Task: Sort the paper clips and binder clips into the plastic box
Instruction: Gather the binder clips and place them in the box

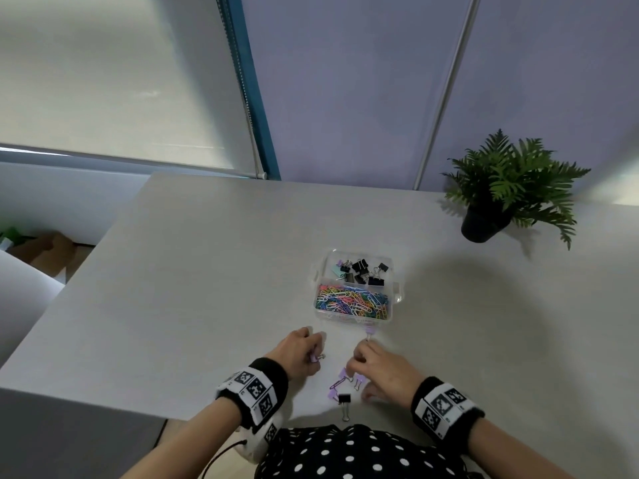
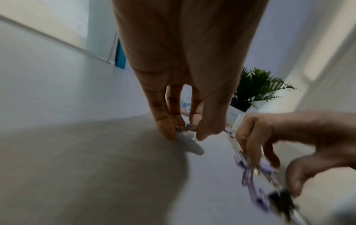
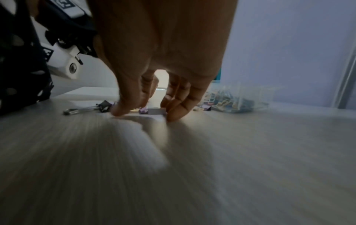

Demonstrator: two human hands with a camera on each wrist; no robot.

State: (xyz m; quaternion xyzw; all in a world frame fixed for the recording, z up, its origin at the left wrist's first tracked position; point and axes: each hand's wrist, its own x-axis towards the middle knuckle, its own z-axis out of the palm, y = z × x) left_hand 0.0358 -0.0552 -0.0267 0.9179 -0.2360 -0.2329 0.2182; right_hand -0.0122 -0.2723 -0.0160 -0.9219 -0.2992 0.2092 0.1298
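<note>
A clear plastic box stands mid-table, with binder clips in its far compartment and coloured paper clips in the near one. My left hand pinches a small purple binder clip just above the table; the left wrist view shows that purple clip between thumb and fingers. My right hand arches over loose purple binder clips, with thumb and fingertips set down on either side of one clip. A black binder clip lies beside them. Another purple clip lies by the box.
A potted fern stands at the table's far right. The table's left edge drops off to the floor. My polka-dot clothing meets the near edge. Bare tabletop stretches left of the box.
</note>
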